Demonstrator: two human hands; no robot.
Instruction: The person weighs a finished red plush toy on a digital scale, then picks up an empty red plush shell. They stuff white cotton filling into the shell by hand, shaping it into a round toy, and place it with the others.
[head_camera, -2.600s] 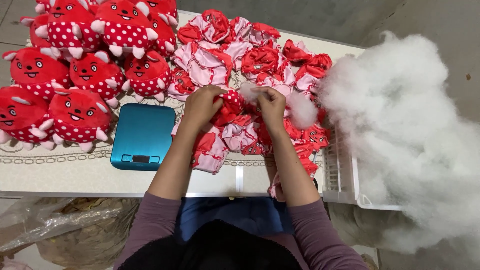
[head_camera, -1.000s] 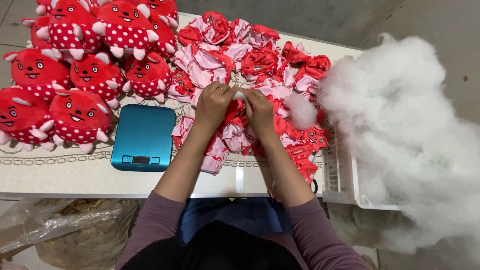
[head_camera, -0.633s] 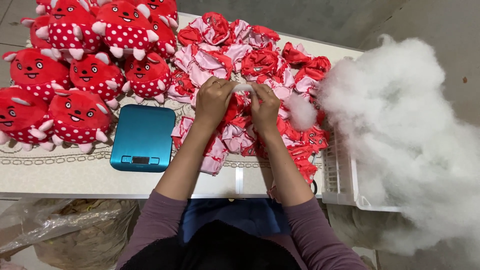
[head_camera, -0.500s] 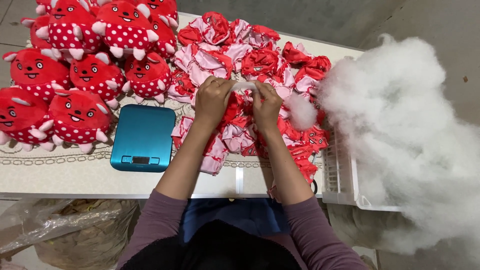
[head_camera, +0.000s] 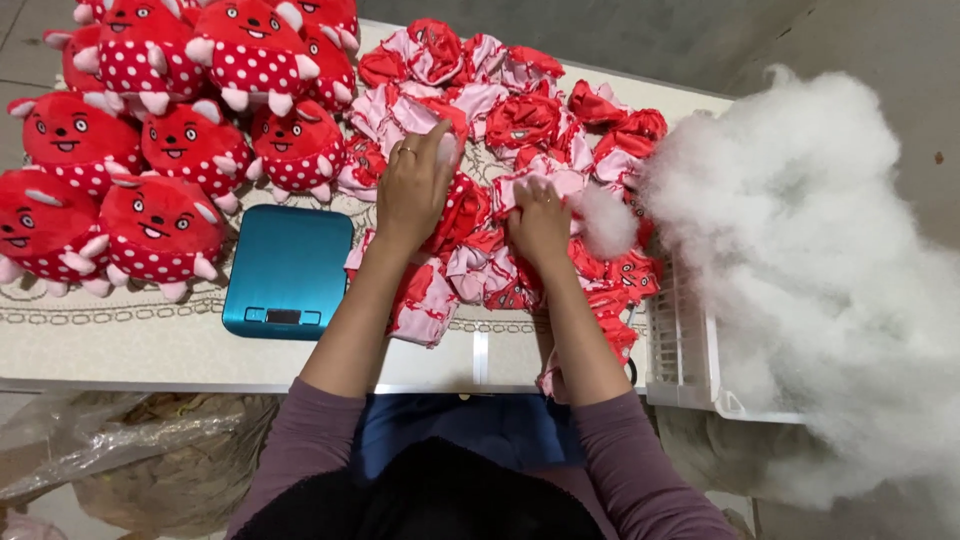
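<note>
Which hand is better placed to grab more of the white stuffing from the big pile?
Right. The right hand lies beside the small stuffing tuft, nearest the stuffing pile; the left hand grips the red toy skin, farther away.

Bare table (head_camera: 150, 345) lies open before the scale (head_camera: 288, 270) (stuffed toys (head_camera: 150, 150) crowd left, white stuffing (head_camera: 800, 270) blocks right)

On the desk (head_camera: 140, 345), your scale (head_camera: 288, 272) sits at nine o'clock from your hands. Stuffed toys (head_camera: 160, 150) lie at ten o'clock, behind it. Unstuffed skins (head_camera: 500, 120) spread at twelve o'clock, under your hands. The stuffing heap (head_camera: 800, 260) fills a crate (head_camera: 680, 350) at three o'clock.
</note>
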